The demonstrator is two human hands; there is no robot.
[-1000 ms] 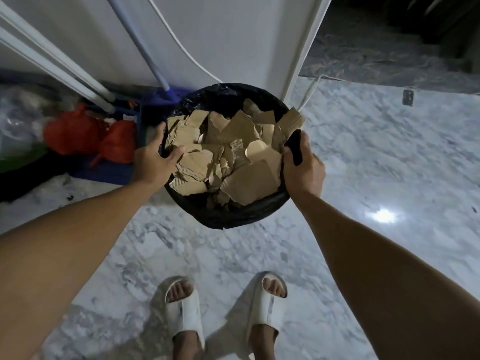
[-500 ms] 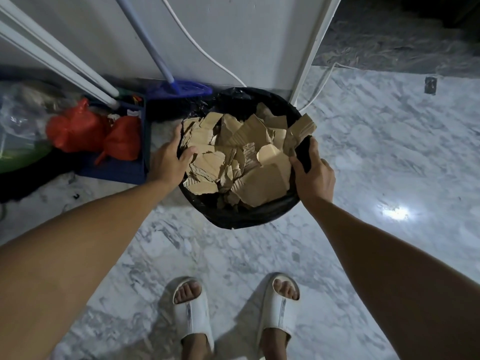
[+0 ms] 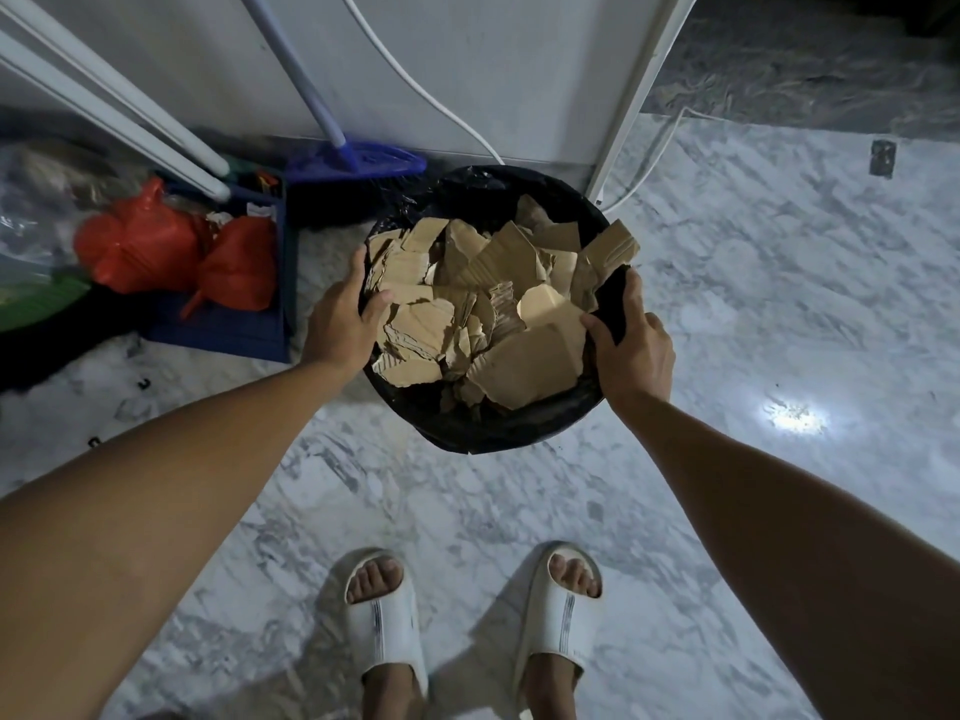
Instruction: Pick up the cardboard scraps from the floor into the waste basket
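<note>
Both hands grip the rim of the waste basket point(image 3: 511, 433), one per side: left hand point(image 3: 340, 317) w/ thumb hooked over the edge onto the cardboard, right hand point(image 3: 631, 345) pinching rim and black liner together. Cardboard scraps point(image 3: 483, 304) sit piled inside, heaped to the brim, one piece poking over the far right edge.

Change vs. a sec ago: basket and hands sit further right in the view and nearer the white wall corner point(image 3: 618, 148), and the blue broom head point(image 3: 358, 161) has come into full sight (could be the head turning as much as the basket moving, can't tell which). Grips are the same throughout.

Meaning, as I judge it: no scraps visible on the marble floor point(image 3: 727, 304), so the pickup part looks done; this seems to be just parking the full basket by the wall. Red bags point(image 3: 171, 252) lie well off to the left, slippered feet point(image 3: 467, 615) below.
</note>
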